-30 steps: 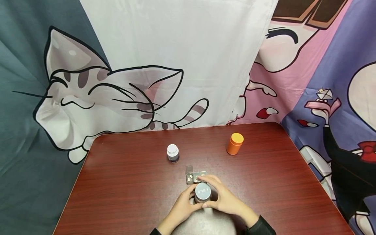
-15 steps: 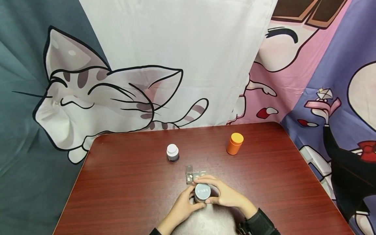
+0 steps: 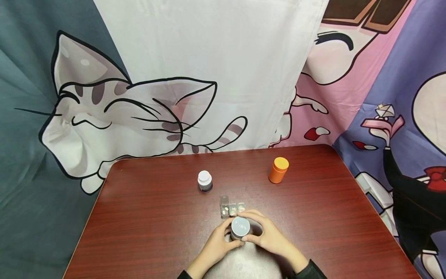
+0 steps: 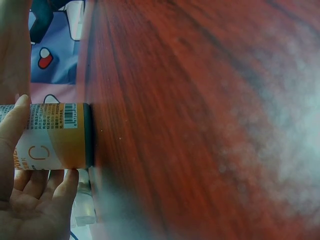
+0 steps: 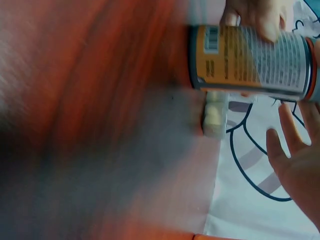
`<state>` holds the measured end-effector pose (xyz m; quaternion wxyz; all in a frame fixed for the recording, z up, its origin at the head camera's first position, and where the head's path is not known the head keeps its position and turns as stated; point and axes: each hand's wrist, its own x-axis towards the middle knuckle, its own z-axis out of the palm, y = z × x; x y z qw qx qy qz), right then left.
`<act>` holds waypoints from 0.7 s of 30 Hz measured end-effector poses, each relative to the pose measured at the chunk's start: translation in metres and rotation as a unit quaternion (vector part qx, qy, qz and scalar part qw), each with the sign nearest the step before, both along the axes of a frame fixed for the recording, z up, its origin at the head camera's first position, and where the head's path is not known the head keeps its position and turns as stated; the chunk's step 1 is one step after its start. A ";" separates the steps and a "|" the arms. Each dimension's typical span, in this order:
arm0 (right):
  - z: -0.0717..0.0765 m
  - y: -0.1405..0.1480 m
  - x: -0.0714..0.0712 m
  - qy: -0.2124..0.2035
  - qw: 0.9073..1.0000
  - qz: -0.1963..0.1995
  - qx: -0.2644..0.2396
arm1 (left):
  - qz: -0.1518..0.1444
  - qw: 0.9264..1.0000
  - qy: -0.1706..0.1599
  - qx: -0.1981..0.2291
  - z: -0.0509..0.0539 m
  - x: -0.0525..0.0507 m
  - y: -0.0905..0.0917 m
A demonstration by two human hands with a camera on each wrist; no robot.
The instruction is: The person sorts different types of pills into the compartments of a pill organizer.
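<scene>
A pill bottle (image 4: 55, 137) with an orange-and-white printed label stands on the table at its near side. My left hand (image 3: 216, 243) holds the bottle's body, fingers on the far side and thumb in front. Around the grey lid (image 3: 240, 226) curve the fingers and thumb of my right hand (image 3: 271, 235). From the right wrist view, the lid sits on the bottle, with a thin reddish band below it. Just beyond the hands lies a small clear pill organizer (image 3: 232, 210) with pale pills in its compartments; one lid at its left is flipped up.
Farther back, a white-capped bottle (image 3: 204, 182) stands left of centre. An orange bottle with a yellow cap (image 3: 278, 170) stands at the back right. A printed cloth (image 3: 223, 58) hangs behind the table's far edge.
The right hand's fingers swung left around the lid, then back right. Lettering on the lid now looks turned. The left hand and the bottle stay in place.
</scene>
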<state>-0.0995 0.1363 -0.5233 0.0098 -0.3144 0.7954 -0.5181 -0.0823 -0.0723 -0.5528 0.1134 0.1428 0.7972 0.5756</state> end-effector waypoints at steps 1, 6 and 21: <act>-0.001 -0.001 0.002 0.007 1.000 -0.014 -0.001 | 0.000 1.000 0.000 0.001 0.000 0.000 0.000; -0.006 -0.006 0.012 0.033 0.997 -0.066 -0.007 | -0.001 1.000 0.005 -0.007 -0.001 -0.001 0.000; 0.006 0.003 -0.021 -0.003 0.992 0.123 -0.008 | -0.002 1.000 0.001 -0.004 -0.003 -0.001 0.000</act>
